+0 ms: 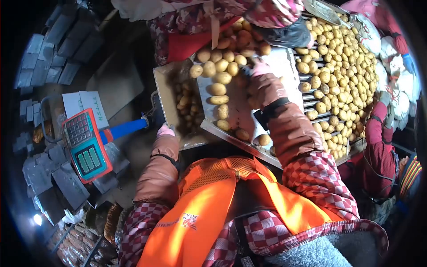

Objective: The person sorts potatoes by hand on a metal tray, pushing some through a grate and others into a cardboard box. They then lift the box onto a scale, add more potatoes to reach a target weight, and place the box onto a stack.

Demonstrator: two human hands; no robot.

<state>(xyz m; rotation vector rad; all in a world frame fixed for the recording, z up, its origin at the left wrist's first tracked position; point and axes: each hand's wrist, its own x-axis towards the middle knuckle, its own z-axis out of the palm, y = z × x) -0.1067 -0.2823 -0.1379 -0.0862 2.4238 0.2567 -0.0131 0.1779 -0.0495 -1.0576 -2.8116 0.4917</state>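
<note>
My left hand (166,130), in a pinkish glove, is closed on the near left corner of an open cardboard box (165,95). Potatoes (189,104) lie inside that box. My right hand (260,67), in a pink and dark glove, reaches over a pale sorting tray (238,104) beside the loose potatoes (223,78). Its fingers are blurred and partly hidden, so I cannot make out whether they grip one. A row of potatoes runs down the tray's left side, and a lone potato (263,140) rests near its front edge.
Right of the tray, many potatoes (342,66) cover a roller conveyor (307,93). Across from me, a co-worker's dark-gloved hand (284,35) is over the tray. Another person's sleeve (378,124) is at the right. A scale display (87,144) and stacked boxes (69,184) stand left.
</note>
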